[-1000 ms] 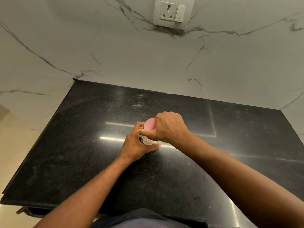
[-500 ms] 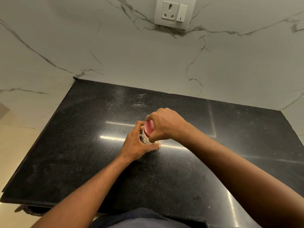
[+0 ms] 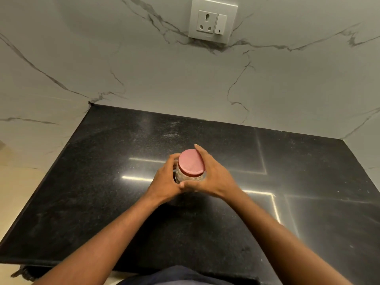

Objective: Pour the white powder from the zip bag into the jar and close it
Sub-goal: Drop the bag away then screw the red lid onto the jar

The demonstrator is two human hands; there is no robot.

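Note:
A small clear jar (image 3: 190, 177) with a pink lid (image 3: 190, 161) stands upright in the middle of the black counter (image 3: 102, 192). The lid sits on top of the jar. My left hand (image 3: 164, 182) wraps the jar's left side. My right hand (image 3: 213, 175) cups its right side, fingers reaching behind the lid and thumb across the front below the lid. White contents show faintly through the glass. No zip bag is in view.
A marble wall rises behind the counter, with a white socket and switch plate (image 3: 212, 20) high up. Faint white dust (image 3: 170, 134) lies on the counter behind the jar. The counter's left edge drops off to a beige floor.
My right hand has come off the top of the lid and slid down to the jar's right side, so the pink lid now shows fully. My left hand has stayed on the jar.

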